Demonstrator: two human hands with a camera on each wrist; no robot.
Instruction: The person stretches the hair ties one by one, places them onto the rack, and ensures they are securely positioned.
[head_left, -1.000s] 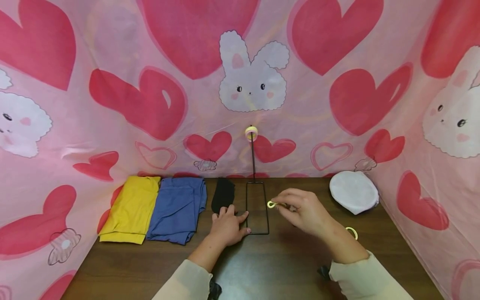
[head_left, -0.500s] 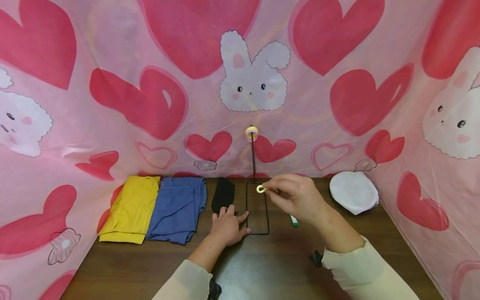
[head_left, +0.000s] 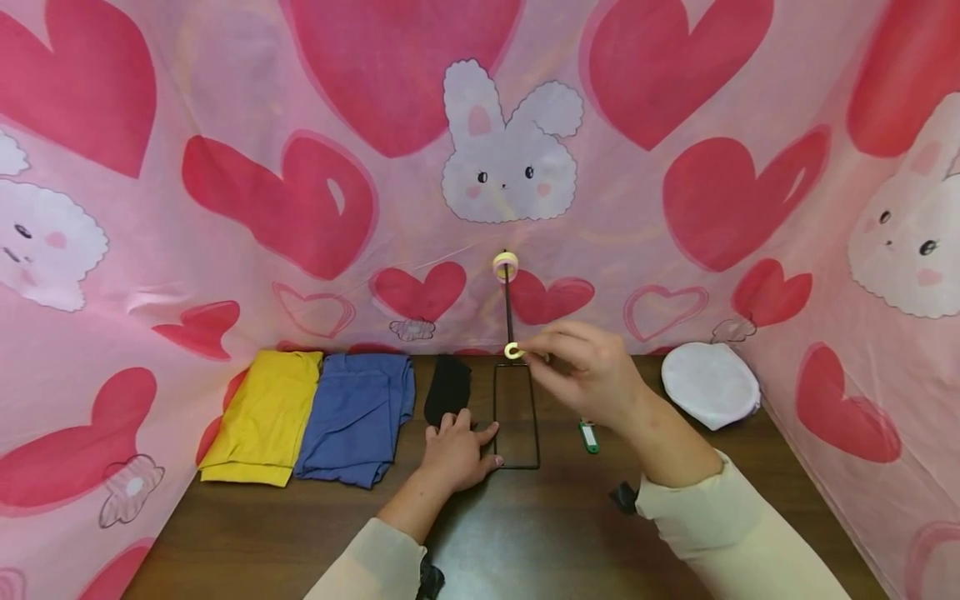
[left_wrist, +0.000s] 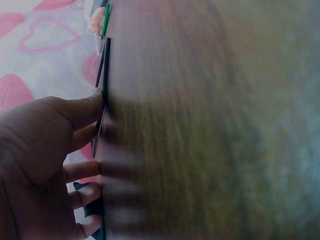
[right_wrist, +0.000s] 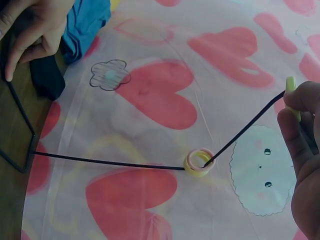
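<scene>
At the wire stand (head_left: 508,308), a yellow ring (right_wrist: 291,86) is pinched by the right hand (head_left: 592,379) at the rod's tip, past the bend where stacked rings (right_wrist: 196,172) are held; threading cannot be told. The stand's near-left base edge is touched by the left hand (head_left: 453,454), fingers spread, a black sock (head_left: 448,387) at their tips. Rightward of the stand, a green tag (head_left: 589,437) is separated from the base edge by a narrow strip of surface (head_left: 555,454).
</scene>
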